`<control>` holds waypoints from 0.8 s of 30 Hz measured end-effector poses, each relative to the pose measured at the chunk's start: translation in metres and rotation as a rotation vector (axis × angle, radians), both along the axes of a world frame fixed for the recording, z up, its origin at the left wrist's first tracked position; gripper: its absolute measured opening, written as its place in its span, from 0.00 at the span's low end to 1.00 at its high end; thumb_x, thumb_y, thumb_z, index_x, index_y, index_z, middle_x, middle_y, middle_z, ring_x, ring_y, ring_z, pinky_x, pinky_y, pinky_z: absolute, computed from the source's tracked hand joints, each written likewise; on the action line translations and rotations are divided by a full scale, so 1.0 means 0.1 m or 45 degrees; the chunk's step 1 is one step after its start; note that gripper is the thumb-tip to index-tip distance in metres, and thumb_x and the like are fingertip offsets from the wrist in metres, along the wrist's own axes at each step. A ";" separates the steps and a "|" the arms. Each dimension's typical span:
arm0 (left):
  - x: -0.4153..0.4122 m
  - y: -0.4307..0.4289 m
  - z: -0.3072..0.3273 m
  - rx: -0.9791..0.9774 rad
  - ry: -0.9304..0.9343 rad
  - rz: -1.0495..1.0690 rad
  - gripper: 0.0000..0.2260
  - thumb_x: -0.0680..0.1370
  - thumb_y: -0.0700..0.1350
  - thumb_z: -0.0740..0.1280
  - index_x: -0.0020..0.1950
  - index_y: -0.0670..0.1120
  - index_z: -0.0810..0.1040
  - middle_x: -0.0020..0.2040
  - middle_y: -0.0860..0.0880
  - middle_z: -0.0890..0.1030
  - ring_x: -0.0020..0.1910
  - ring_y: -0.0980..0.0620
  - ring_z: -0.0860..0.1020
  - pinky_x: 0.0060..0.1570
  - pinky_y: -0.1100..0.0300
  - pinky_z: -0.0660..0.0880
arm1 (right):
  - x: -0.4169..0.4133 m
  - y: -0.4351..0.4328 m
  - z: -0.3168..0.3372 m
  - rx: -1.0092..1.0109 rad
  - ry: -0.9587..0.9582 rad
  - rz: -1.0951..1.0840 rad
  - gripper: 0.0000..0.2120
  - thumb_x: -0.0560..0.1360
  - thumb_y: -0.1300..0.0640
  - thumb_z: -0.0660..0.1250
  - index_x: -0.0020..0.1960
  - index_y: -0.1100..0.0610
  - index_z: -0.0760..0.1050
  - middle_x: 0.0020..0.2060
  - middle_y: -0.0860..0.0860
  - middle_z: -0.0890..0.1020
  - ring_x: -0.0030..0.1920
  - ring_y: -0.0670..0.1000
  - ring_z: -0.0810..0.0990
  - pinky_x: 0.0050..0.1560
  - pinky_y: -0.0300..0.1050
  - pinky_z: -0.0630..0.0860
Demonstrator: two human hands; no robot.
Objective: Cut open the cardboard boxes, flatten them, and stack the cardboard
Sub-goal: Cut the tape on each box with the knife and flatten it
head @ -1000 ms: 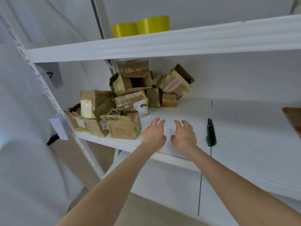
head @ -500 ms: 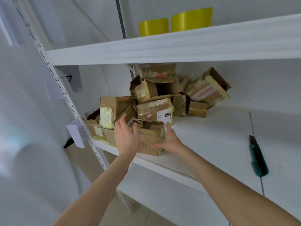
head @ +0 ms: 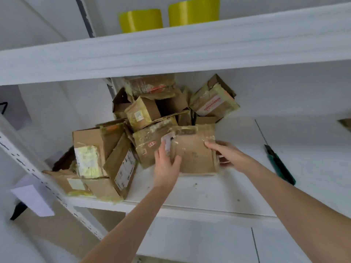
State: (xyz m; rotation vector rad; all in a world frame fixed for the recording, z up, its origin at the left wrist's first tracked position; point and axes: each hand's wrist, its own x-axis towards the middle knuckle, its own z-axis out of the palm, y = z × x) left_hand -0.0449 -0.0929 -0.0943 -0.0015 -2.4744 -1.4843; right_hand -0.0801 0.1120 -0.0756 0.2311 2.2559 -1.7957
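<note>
Brown cardboard box (head: 193,154), creased and glossy with yellowed tape, held in both hands.
Left hand (head: 166,166) clasps its left side, right hand (head: 229,154) its right side; it is just in front of the heap of crumpled taped boxes (head: 152,114) at the white shelf's (head: 209,194) left end.

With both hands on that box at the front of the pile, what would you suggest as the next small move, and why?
Probably draw the box rightward, clear of the pile, and set it on the shelf near the green knife. The left hand and right hand grip its sides, it sits against the pile, and the knife lies untouched.
</note>
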 end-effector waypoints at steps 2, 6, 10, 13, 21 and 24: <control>-0.16 0.04 -0.03 0.108 -0.197 -0.187 0.29 0.80 0.50 0.63 0.78 0.50 0.56 0.73 0.48 0.65 0.70 0.50 0.67 0.69 0.51 0.66 | 0.01 0.10 0.04 -0.026 -0.095 -0.192 0.35 0.70 0.30 0.63 0.68 0.52 0.70 0.56 0.54 0.79 0.53 0.56 0.81 0.52 0.51 0.79; -0.32 0.07 -0.11 0.167 -0.250 -0.202 0.27 0.81 0.49 0.62 0.78 0.49 0.56 0.74 0.48 0.66 0.72 0.48 0.65 0.71 0.51 0.63 | 0.15 0.15 -0.02 -0.173 -0.119 -0.543 0.32 0.76 0.33 0.58 0.72 0.54 0.65 0.57 0.54 0.77 0.58 0.61 0.78 0.63 0.56 0.74; -0.38 0.11 -0.15 0.165 -0.252 -0.237 0.28 0.80 0.49 0.63 0.78 0.48 0.57 0.75 0.47 0.63 0.74 0.48 0.62 0.72 0.49 0.60 | 0.40 0.17 -0.19 -0.078 0.037 -0.632 0.26 0.74 0.38 0.65 0.65 0.53 0.70 0.58 0.53 0.77 0.58 0.54 0.76 0.57 0.49 0.72; -0.37 0.12 -0.16 0.063 -0.156 -0.187 0.25 0.81 0.47 0.62 0.77 0.47 0.60 0.73 0.46 0.65 0.71 0.47 0.65 0.70 0.52 0.63 | 0.54 0.17 -0.32 -0.026 0.153 -0.529 0.25 0.70 0.45 0.74 0.62 0.52 0.71 0.54 0.49 0.75 0.54 0.49 0.75 0.55 0.44 0.70; -0.37 0.05 -0.11 -0.031 -0.196 -0.272 0.21 0.79 0.51 0.64 0.72 0.50 0.70 0.71 0.46 0.69 0.70 0.48 0.67 0.66 0.57 0.64 | 0.57 -0.09 -0.58 0.099 0.275 -0.507 0.05 0.76 0.66 0.65 0.48 0.59 0.79 0.48 0.55 0.84 0.51 0.56 0.82 0.58 0.53 0.77; -0.36 -0.01 -0.04 -0.073 -0.220 -0.357 0.26 0.75 0.52 0.70 0.72 0.52 0.69 0.72 0.49 0.67 0.71 0.49 0.65 0.67 0.57 0.64 | 0.55 -0.06 -0.60 0.081 0.258 -0.471 0.09 0.72 0.61 0.70 0.51 0.55 0.77 0.50 0.51 0.83 0.49 0.51 0.82 0.56 0.47 0.78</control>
